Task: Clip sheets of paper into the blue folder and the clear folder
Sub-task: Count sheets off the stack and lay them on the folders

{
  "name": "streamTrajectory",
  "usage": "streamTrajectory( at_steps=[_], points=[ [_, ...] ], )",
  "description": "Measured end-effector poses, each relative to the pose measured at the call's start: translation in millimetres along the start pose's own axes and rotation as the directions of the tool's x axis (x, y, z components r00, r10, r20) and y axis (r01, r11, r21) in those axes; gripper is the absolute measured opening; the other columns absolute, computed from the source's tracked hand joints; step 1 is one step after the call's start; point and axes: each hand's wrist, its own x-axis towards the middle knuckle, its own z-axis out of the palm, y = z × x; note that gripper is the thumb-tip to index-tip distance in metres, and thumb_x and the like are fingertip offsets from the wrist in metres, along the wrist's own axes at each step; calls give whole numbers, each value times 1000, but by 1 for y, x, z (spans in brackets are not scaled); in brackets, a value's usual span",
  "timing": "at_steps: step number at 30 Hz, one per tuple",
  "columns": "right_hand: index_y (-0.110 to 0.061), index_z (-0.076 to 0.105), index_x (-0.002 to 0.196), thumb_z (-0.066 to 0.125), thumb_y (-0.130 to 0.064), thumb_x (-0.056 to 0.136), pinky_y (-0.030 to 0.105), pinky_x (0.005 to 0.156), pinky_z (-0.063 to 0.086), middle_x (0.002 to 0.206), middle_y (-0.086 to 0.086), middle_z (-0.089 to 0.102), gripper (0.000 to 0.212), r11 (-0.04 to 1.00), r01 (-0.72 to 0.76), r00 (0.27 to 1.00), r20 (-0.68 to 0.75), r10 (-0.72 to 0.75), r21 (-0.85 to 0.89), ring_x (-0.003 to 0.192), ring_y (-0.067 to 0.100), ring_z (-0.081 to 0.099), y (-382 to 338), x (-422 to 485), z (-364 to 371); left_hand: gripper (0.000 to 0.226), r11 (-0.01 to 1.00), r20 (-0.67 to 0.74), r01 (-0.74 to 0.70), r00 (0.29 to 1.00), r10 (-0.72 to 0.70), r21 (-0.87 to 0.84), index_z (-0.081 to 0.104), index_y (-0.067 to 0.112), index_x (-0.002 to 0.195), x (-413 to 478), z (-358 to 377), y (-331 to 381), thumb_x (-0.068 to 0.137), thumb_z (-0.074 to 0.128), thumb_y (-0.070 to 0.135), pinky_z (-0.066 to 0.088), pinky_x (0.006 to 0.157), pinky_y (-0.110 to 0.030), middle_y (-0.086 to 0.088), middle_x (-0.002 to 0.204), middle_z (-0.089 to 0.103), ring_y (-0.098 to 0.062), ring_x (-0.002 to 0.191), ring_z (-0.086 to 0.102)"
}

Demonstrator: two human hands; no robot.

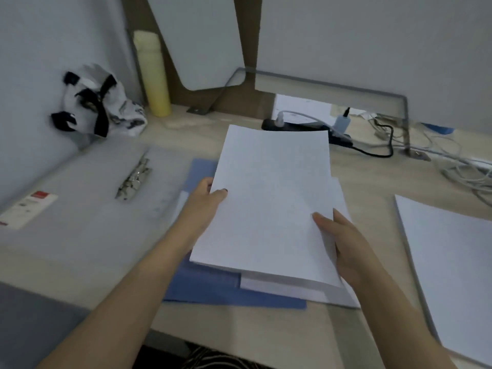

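1. I see my left hand (210, 198) and right hand (343, 241) gripping the paper stack (271, 198) by its side edges, thumbs on top.
2. It hangs over the blue folder (207, 286).
3. The clear folder (93, 222) lies open just left.

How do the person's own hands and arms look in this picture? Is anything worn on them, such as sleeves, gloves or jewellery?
The left hand and the right hand wear no gloves, and no ring, watch or bracelet shows. The left forearm and the right forearm are uncovered to the picture's edge; no sleeve appears. The left thumb nail looks dark, perhaps painted.
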Motion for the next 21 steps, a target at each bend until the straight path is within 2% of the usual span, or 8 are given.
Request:
streamTrajectory(
  at_steps=[2, 5, 7, 10, 13, 16, 19, 21],
  points=[
    [-16, 62, 110, 50, -10, 92, 38, 89, 53, 113, 9, 68, 23, 1000, -9, 1000, 10, 9, 1, 100, 25, 66, 8, 7, 30, 24, 998, -132, -41, 990, 47, 51, 50, 13, 118, 6, -31, -8, 94, 46, 15, 43, 66, -23, 4, 96, 57, -8, 79, 55],
    [-13, 60, 112, 48, -8, 92, 44, 100, 44, 116, 11, 66, 23, 999, -40, 999, 32, 41, -20, 108, 28, 62, 18, 15, 68, 30, 966, -319, -81, 934, 160, 246, 52, 13, 123, 16, -82, -24, 94, 44, 16, 41, 85, -26, 0, 112, 55, -14, 97, 53],
    [-13, 60, 111, 47, -8, 93, 42, 98, 45, 117, 11, 65, 23, 998, -57, 997, 52, 59, -40, 108, 27, 61, 24, 20, 90, 32, 912, -391, -36, 896, 211, 409, 54, 11, 123, 24, -114, -33, 92, 46, 14, 39, 95, -33, -11, 126, 52, -23, 114, 50],
    [-15, 61, 109, 47, -8, 93, 42, 99, 45, 118, 9, 65, 22, 995, -81, 995, 56, 84, -59, 108, 27, 61, 34, 25, 115, 40, 864, -401, 103, 908, 120, 493, 47, 13, 132, 30, -148, -43, 93, 43, 12, 32, 105, -39, -16, 140, 39, -31, 128, 39],
    [-15, 59, 108, 48, -9, 93, 35, 89, 49, 115, 9, 64, 20, 993, -95, 994, 39, 98, -65, 103, 26, 61, 40, 29, 134, 41, 923, -325, 88, 945, 41, 374, 44, 13, 136, 32, -164, -45, 95, 37, 11, 33, 98, -27, -12, 140, 43, -25, 128, 43],
    [-14, 57, 113, 49, -11, 93, 26, 73, 49, 105, 4, 65, 22, 994, -100, 995, 14, 100, -50, 89, 19, 61, 41, 29, 141, 39, 960, -258, 80, 966, -8, 267, 50, 11, 130, 35, -165, -39, 95, 35, 6, 39, 93, -28, -9, 130, 54, -20, 116, 50],
    [-16, 56, 119, 49, -12, 93, 29, 80, 49, 109, 5, 64, 27, 994, -99, 995, 4, 99, -43, 91, 20, 60, 45, 29, 148, 40, 975, -220, 97, 974, -52, 198, 57, 6, 124, 40, -168, -37, 92, 34, -3, 44, 74, -19, -7, 115, 55, -14, 102, 49],
    [-19, 56, 118, 49, -14, 94, 33, 85, 49, 114, 5, 63, 26, 994, -98, 995, 0, 98, -53, 95, 21, 60, 48, 28, 151, 40, 980, -203, 115, 976, -80, 165, 57, 4, 122, 43, -171, -37, 91, 34, -6, 42, 68, -16, -6, 111, 54, -14, 97, 50]
  ],
)
